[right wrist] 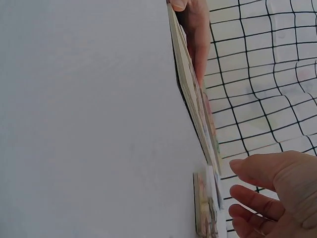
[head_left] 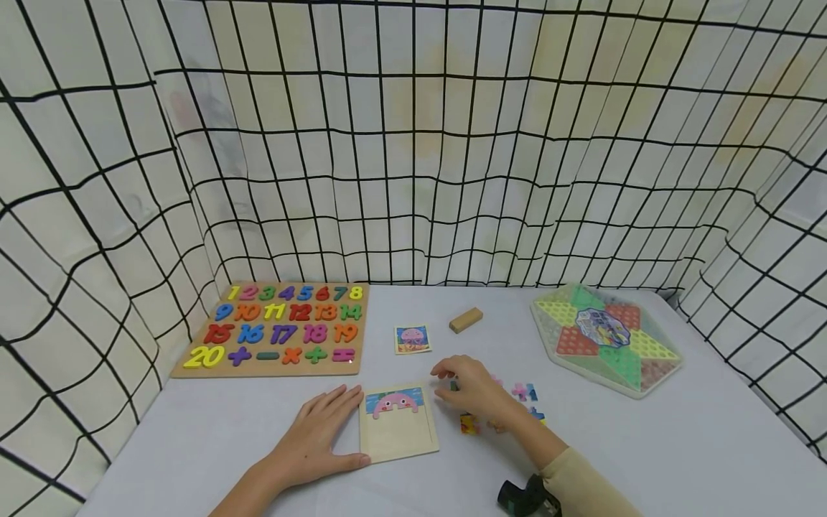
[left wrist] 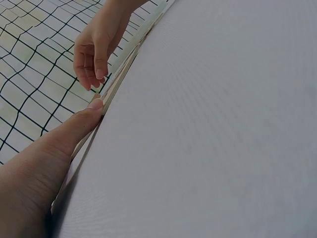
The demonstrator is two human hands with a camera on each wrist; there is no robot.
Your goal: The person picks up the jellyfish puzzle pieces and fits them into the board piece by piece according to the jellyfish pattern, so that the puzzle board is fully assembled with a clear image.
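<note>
A square wooden puzzle board (head_left: 398,439) lies on the white table, a strip of pink-character picture pieces (head_left: 395,403) filling its top. My left hand (head_left: 318,436) rests at the board's left side with fairly straight fingers, and its thumb (left wrist: 81,121) touches the edge. Right of the board, my right hand (head_left: 478,391) hovers over loose puzzle pieces (head_left: 469,424), partly covering them. Its fingers (right wrist: 257,201) are loosely bent and apart from the thumb, with nothing seen between them. More pieces (head_left: 520,391) lie beyond that hand.
A number board (head_left: 271,366) lies at the back left. Behind the puzzle are a small picture card (head_left: 412,339) and a wooden block (head_left: 466,320). A Chinese checkers box (head_left: 604,337) sits at the back right. Black grid netting (head_left: 413,179) over white cloth surrounds the table.
</note>
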